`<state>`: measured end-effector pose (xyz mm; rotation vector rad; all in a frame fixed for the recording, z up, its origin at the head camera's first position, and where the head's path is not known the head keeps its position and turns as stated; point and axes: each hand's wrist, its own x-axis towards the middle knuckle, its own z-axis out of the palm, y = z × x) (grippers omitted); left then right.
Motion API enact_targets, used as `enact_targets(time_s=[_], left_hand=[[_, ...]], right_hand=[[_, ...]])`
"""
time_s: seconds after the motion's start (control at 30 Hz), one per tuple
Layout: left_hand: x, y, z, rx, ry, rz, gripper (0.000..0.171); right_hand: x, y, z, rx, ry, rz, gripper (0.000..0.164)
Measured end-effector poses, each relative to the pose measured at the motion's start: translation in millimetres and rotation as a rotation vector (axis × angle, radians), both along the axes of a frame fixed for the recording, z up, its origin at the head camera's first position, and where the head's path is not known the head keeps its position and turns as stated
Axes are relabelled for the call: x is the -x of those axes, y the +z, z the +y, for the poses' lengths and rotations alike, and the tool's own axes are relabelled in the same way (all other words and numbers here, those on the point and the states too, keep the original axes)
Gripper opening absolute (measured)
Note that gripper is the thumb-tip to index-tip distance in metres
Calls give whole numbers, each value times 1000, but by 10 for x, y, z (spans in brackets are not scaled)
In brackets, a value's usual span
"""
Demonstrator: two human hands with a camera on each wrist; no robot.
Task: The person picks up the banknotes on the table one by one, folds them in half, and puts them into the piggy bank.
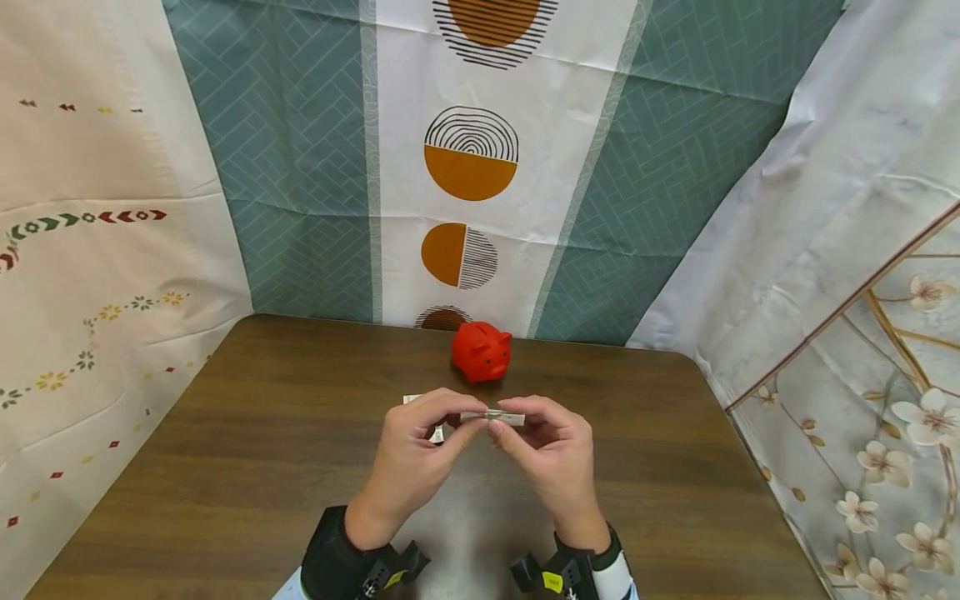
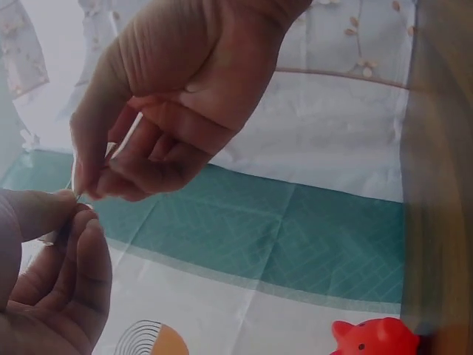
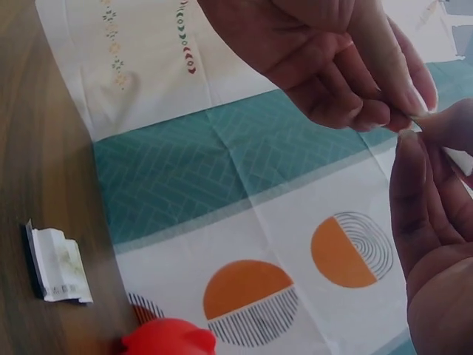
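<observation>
A thin, pale folded paper strip (image 1: 513,418) spans the gap between the two hands above the table, greenish in its middle. My left hand (image 1: 411,458) pinches one end between thumb and fingertips. At the other end, my right hand (image 1: 557,458) pinches it the same way, with the thumbs close together. In the right wrist view, fingers cover most of the strip. Behind the left hand lies a whitish paper piece (image 3: 60,266) with a dark edge, partly hidden in the head view.
A red piggy bank (image 1: 480,352) stands just beyond the hands, toward the back of the brown wooden table (image 1: 285,433). Patterned cloth (image 1: 307,167) hangs behind the table. A floral curtain (image 1: 862,417) borders its right side, and a cream one (image 1: 112,250) its left.
</observation>
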<state>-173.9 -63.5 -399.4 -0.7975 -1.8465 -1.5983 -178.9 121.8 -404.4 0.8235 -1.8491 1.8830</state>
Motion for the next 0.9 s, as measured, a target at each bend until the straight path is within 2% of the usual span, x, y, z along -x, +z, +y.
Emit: enact_targets(time_s=[0.23, 0.5, 0.9], left_hand=[[-19, 7, -21, 25, 36, -46, 26], [-36, 20, -32, 16, 38, -118, 40], [-27, 40, -53, -3, 26, -72, 46]], right_hand=[[0, 15, 39, -18, -14, -12, 26], [4, 21, 73, 19, -13, -26, 24], [20, 41, 130, -9, -19, -67, 25]])
